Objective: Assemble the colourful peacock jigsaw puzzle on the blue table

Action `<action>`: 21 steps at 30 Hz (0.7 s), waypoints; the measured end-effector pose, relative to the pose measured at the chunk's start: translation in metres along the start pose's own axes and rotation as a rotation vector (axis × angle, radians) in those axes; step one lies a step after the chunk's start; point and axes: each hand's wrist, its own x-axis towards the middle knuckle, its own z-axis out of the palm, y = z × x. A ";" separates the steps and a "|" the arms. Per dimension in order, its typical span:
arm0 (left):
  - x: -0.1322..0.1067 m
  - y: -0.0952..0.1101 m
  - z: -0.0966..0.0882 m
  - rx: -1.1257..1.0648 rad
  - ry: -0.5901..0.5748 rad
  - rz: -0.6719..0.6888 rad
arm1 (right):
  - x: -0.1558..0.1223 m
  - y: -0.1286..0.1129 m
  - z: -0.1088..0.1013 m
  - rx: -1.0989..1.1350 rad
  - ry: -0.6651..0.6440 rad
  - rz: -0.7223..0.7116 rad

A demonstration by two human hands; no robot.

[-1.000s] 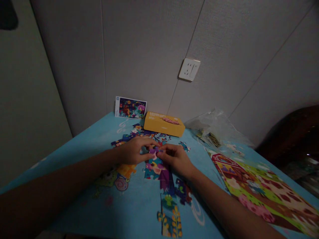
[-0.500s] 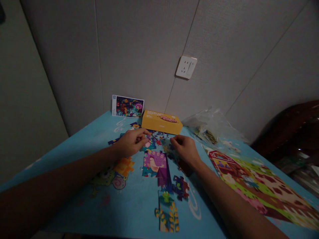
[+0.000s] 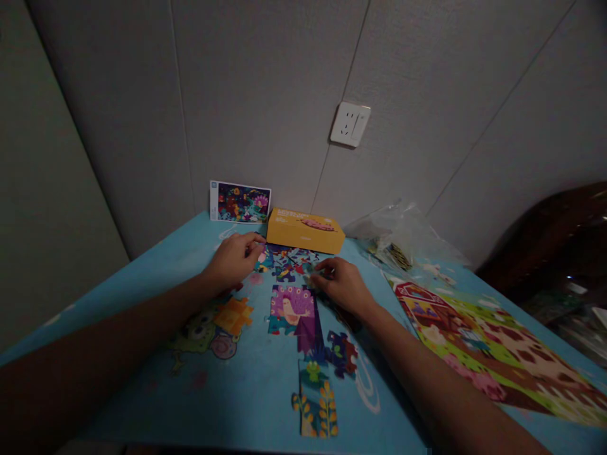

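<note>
My left hand (image 3: pixel 233 260) rests on the blue table (image 3: pixel 156 278), its curled fingers touching loose puzzle pieces (image 3: pixel 284 260) in front of a yellow box (image 3: pixel 305 230). Whether it grips a piece I cannot make out. My right hand (image 3: pixel 340 284) lies just right of the loose pieces, fingertips pinched at a small piece at the top edge of the joined purple peacock section (image 3: pixel 294 308). Below that section more joined pieces (image 3: pixel 317 398) run toward me with a frog and yellow flowers.
A picture card (image 3: pixel 239 202) leans on the wall behind the box. A clear plastic bag (image 3: pixel 403 239) lies at the back right. A finished farm puzzle (image 3: pixel 478 344) covers the right side. A wall socket (image 3: pixel 349 124) is above.
Both hands left the peacock section, which now lies uncovered. My left hand moved up and left toward the loose pieces by the box; my right hand drew apart to the right.
</note>
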 end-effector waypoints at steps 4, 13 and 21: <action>0.006 -0.017 0.004 0.016 -0.055 -0.101 | -0.017 -0.018 -0.017 0.218 -0.451 -0.153; 0.007 -0.022 0.011 0.054 -0.159 -0.136 | -0.036 -0.036 -0.019 0.095 -0.819 -0.424; 0.007 -0.024 0.010 0.059 -0.160 -0.111 | -0.040 -0.041 -0.030 0.059 -0.853 -0.416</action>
